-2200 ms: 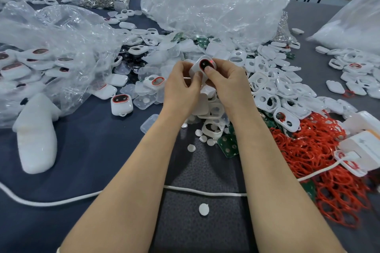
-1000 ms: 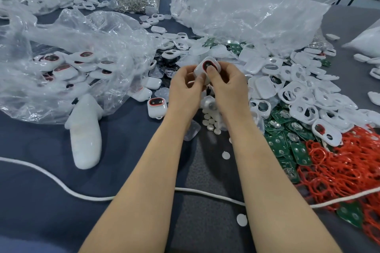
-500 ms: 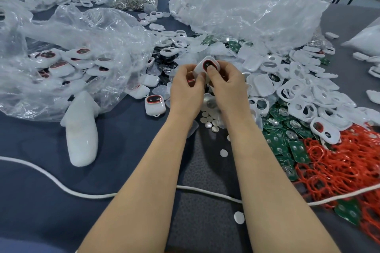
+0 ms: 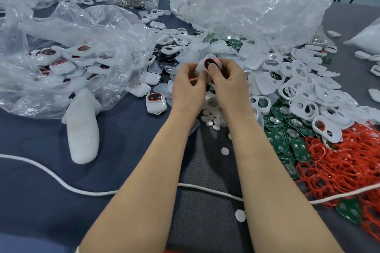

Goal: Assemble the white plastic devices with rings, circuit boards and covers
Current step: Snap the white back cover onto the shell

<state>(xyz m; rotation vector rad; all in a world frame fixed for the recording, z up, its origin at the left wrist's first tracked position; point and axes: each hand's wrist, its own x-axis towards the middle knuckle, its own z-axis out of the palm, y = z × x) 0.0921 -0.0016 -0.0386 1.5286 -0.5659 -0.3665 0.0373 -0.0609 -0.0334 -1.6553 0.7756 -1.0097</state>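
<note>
White device (image 4: 207,65) in both hands' grip

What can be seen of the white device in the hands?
The white device is a rounded plastic shell with a dark oval window ringed in red. It is tilted, window toward the camera, above the parts pile, pinched between the left hand and right hand, the right thumb over the window's lower edge.

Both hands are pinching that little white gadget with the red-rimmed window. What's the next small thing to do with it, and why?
Probably set it down to the left, beside the finished device lying on the cloth. The white device, pinched between the left hand and the right hand, shows a closed shell and a red-rimmed dark window like that one, so it looks complete.
</note>
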